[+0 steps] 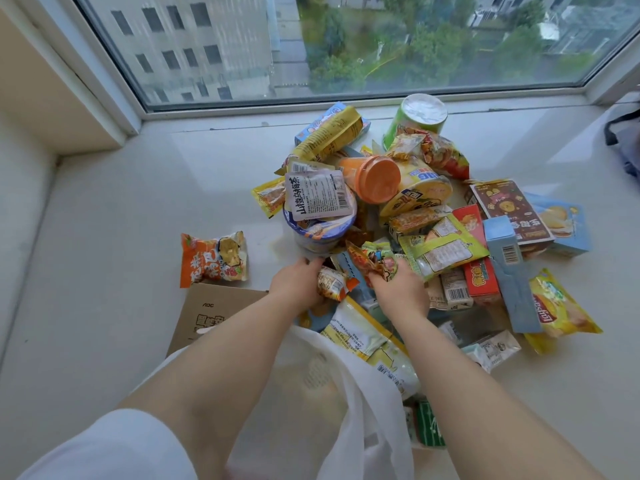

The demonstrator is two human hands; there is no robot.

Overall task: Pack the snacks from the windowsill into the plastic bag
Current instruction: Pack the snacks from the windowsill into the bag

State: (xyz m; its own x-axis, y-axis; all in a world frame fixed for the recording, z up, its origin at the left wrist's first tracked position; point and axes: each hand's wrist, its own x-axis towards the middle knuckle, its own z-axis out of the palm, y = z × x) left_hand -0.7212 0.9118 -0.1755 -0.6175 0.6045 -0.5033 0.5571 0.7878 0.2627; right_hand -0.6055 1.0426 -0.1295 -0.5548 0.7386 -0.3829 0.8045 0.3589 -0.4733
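Note:
A heap of snacks (pixel 408 216) lies on the white windowsill (pixel 121 216): packets, boxes, noodle cups and an orange-lidded jar (pixel 375 178). My left hand (pixel 298 284) grips a small orange and white packet (pixel 334 283) at the heap's near edge. My right hand (pixel 398 289) is closed on a small colourful packet (pixel 375 259) beside it. A translucent white plastic bag (pixel 349 407) hangs slack below my forearms, at the near edge of the heap; its opening is hard to make out.
An orange crisp packet (pixel 214 259) lies apart at the left. A brown cardboard box (pixel 211 315) sits under my left forearm. A yellow Lay's bag (pixel 561 311) lies at the right. The window glass (pixel 346 43) rises behind; a dark bag (pixel 627 140) rests far right.

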